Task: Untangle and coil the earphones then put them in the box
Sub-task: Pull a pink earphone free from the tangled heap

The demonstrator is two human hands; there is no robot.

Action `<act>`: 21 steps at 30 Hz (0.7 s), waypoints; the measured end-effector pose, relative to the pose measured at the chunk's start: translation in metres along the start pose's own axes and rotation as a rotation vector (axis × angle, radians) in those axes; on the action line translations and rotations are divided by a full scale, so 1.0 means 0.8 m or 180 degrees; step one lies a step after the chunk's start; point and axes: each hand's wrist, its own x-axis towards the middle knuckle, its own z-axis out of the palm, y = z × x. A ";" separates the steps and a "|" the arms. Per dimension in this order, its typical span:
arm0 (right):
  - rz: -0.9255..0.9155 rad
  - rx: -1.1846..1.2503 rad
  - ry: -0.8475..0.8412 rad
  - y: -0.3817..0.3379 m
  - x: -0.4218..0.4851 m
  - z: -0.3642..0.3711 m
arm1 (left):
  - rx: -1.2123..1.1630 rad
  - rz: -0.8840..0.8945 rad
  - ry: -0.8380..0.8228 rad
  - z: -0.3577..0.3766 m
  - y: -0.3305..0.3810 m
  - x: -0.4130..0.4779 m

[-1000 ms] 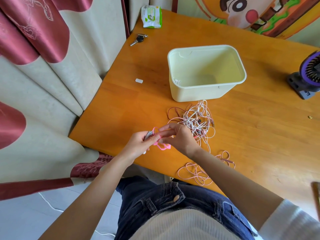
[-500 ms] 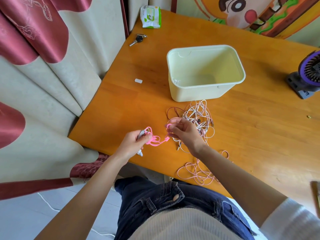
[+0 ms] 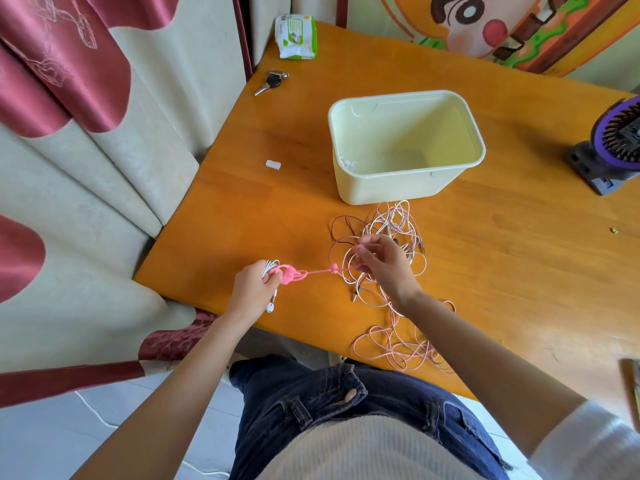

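Overhead, from the head view, a person's two bare arms are seen reaching over the near left corner of an orange wooden bench (image 3: 242, 209). A small coil of white earphones (image 3: 267, 269) is held in the left hand (image 3: 254, 289), the grip closed around the bundle with the fingers curled; one white earbud (image 3: 270, 307) is left dangling below the hand, just past the bench edge. A pink tie (image 3: 292, 273) is looped around the coil beside the left thumb, and its free end is drawn out taut toward the right hand (image 3: 384, 265). That end is pinched between the right thumb and fingertips, a narrow grip held above the bench.

Behind and beneath the right hand a tangle of earphones (image 3: 394, 226) in white and pale pink is spread on the bench, just in front of the box (image 3: 381, 188). More pink cable loops (image 3: 398, 348) are laid at the near edge, beside the right forearm. The cream box is set upright and open, well apart from both hands; a bit of white cable (image 3: 350, 165) can be made out in its near left corner.

Farther back, keys (image 3: 272, 82) and a packet of wipes (image 3: 296, 37) are placed near the far left corner, and a small white piece (image 3: 273, 164) is seen left of the box. A purple fan (image 3: 613, 143) is cut off by the right edge. A red and cream curtain (image 3: 69, 64) is hung at the left, and blue jeans (image 3: 311, 403) are seen below
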 end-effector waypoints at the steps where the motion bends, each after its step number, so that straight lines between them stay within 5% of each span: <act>1: -0.0022 -0.0097 -0.0051 0.001 0.000 0.001 | -0.0039 -0.0019 0.0012 0.002 0.004 0.001; 9: 0.0275 -0.0472 -0.0119 0.017 -0.002 0.009 | -0.0295 0.0449 -0.0189 0.025 0.055 -0.010; 15: 0.0495 -0.1664 -0.0292 0.038 -0.007 0.006 | 0.0230 0.0870 -0.0649 0.066 0.062 -0.019; 21: 0.0302 -0.2414 -0.0580 0.053 -0.015 0.004 | 0.0474 0.0908 -0.0372 0.078 0.063 -0.015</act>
